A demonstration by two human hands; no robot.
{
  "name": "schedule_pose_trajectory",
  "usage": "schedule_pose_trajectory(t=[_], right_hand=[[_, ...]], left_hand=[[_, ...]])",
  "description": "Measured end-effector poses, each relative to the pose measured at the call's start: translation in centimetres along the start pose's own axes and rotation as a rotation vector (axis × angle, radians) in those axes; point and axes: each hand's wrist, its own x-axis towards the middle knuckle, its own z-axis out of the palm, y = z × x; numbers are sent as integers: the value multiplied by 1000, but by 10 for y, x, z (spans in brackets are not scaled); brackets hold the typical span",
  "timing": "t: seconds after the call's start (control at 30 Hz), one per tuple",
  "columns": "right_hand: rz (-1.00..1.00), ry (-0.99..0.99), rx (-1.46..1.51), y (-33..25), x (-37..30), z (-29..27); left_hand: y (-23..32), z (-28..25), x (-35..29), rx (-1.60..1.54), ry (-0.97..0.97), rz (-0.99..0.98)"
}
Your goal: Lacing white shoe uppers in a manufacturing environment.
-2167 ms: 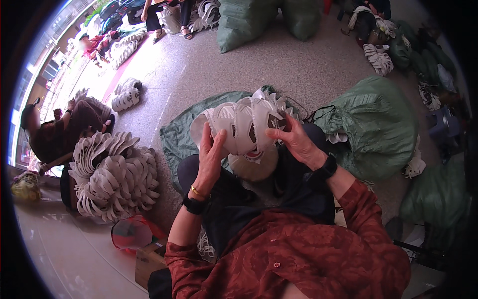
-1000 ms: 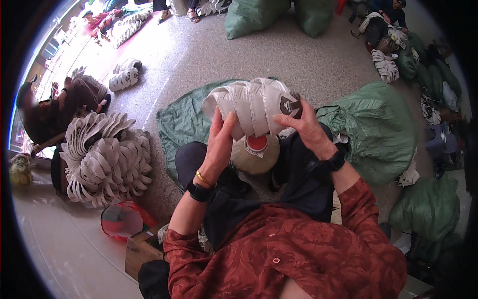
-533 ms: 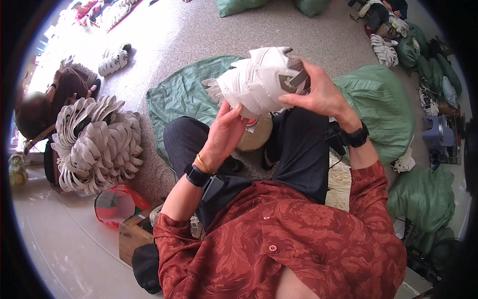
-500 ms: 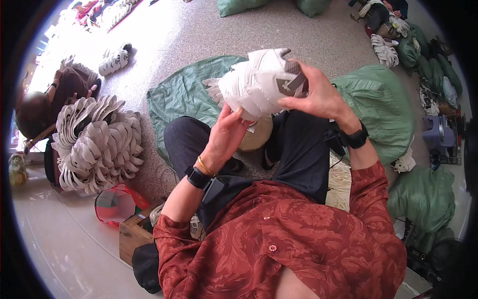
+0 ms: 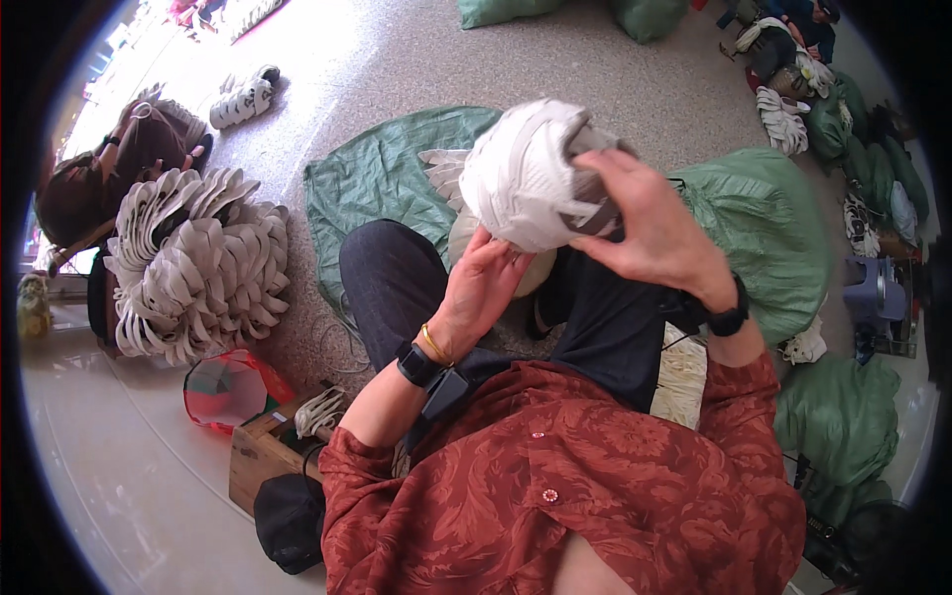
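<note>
Between twelve and one o'clock in the view is the bundle of white shoe uppers [image 5: 521,178]. The right hand [image 5: 654,223] grips its right end, thumb below, fingers above. The left hand [image 5: 483,288] touches its lower edge with the fingertips; whether they pinch, I cannot tell.
</note>
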Motion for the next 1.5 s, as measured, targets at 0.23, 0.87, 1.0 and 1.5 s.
schedule_pose_trajectory(t=[0.23, 0.87, 1.0, 1.5], right_hand=[[-79, -209, 21, 9, -12, 62], [-287, -190, -369, 10, -38, 117], [-320, -187, -348, 15, -44, 112], [106, 180, 30, 28, -62, 97]], left_hand=[[-29, -45, -21, 166, 241, -106], [22, 17, -25, 1592, 140, 654], [14, 4, -14, 1606, 184, 652], [5, 8, -14, 1838, 151, 764]])
